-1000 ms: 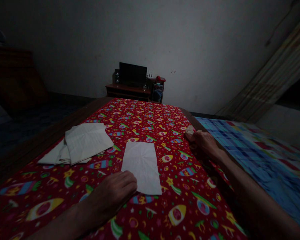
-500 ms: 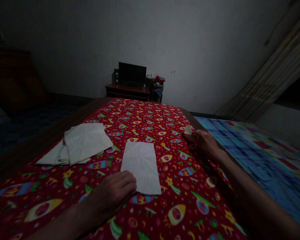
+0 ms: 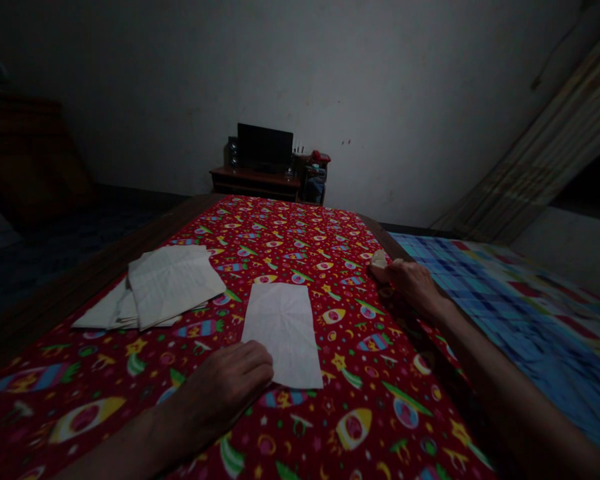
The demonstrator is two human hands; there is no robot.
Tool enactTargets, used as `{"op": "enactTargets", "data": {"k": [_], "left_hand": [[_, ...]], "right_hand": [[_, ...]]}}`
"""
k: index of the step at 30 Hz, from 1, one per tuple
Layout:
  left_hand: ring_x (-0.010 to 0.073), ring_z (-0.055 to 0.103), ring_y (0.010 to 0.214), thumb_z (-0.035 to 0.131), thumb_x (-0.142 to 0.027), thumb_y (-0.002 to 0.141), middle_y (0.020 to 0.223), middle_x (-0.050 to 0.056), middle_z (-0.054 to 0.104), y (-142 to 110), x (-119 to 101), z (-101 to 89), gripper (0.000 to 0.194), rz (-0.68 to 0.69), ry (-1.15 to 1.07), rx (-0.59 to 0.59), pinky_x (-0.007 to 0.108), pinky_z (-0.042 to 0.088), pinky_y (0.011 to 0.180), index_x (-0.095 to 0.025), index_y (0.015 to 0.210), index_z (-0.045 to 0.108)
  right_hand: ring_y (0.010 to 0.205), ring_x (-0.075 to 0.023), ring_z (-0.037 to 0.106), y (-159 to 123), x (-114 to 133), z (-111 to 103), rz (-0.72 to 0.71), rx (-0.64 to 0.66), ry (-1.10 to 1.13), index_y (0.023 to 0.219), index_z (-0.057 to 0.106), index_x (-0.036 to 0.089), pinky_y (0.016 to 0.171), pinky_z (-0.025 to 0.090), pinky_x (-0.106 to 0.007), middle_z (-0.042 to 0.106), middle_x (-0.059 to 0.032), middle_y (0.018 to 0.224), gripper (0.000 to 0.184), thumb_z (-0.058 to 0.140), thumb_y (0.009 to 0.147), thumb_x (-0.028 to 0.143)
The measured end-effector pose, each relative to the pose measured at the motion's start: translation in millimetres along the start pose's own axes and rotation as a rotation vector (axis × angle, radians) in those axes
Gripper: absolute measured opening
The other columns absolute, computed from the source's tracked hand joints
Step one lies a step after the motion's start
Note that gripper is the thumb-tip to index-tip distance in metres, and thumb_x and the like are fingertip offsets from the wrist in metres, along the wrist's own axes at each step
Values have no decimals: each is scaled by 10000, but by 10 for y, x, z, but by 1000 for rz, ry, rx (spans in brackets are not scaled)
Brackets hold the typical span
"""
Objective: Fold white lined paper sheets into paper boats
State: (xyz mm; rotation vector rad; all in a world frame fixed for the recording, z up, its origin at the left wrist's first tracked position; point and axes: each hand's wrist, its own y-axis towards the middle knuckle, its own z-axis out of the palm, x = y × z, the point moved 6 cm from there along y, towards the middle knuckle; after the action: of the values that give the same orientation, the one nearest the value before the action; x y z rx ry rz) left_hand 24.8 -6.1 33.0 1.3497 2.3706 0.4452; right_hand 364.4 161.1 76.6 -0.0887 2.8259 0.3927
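A creased sheet of white paper (image 3: 283, 327) lies flat on the red patterned cloth in front of me. My left hand (image 3: 235, 377) rests at its lower left corner, fingers bent together and pressed on the paper's edge. Farther off to the right, my right hand (image 3: 405, 280) is closed round a small, pale, crumpled piece (image 3: 378, 259), close to the table's right edge. Whether that piece is paper or cloth I cannot make out. To the left is an untidy pile of similar creased papers (image 3: 175, 287).
The red cloth (image 3: 290, 233) with rockets and stars covers the long table, whose dark wooden edge (image 3: 150, 233) shows on the left. A bed with a blue plaid cover (image 3: 445, 280) stands at right. Beyond the table are a low cabinet (image 3: 253, 181) and a black screen (image 3: 265, 147).
Almost nothing has changed. The pale piece in my right hand has shifted very slightly to the right; my left hand and the papers stay in place.
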Motion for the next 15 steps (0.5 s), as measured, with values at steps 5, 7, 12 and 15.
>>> {"op": "enactTargets", "data": {"k": [5,7,12,15], "left_hand": [[160,529,783,394,-112,927,840,46,575,7,11,0,147,-1,4,2,275,414,698,-155,845,508],[158,527,778,394,-117,928,837,44,574,4,10,-2,148,3,4,-7,273,413,695,-156,839,506],[158,524,785,407,-123,926,845,41,572,-17,19,26,133,-7,8,11,275,411,699,-159,834,496],[163,527,801,408,-122,926,862,43,575,-23,26,35,125,-2,11,10,281,412,709,-159,846,496]], "right_hand": [[731,-197,609,-15,-14,-16,-19,-13,11,898,658,141,556,287,-254,666,-130,852,286,400,895,263],[729,-186,603,-23,-21,-13,-33,-27,24,913,659,153,556,286,-248,666,-118,867,280,401,891,259],[696,-167,587,-25,-38,5,-75,-86,60,956,661,154,564,285,-244,668,-105,848,274,410,872,227],[682,-171,583,-15,-64,-8,-92,-133,80,932,669,143,560,282,-250,671,-107,816,281,407,867,222]]}}
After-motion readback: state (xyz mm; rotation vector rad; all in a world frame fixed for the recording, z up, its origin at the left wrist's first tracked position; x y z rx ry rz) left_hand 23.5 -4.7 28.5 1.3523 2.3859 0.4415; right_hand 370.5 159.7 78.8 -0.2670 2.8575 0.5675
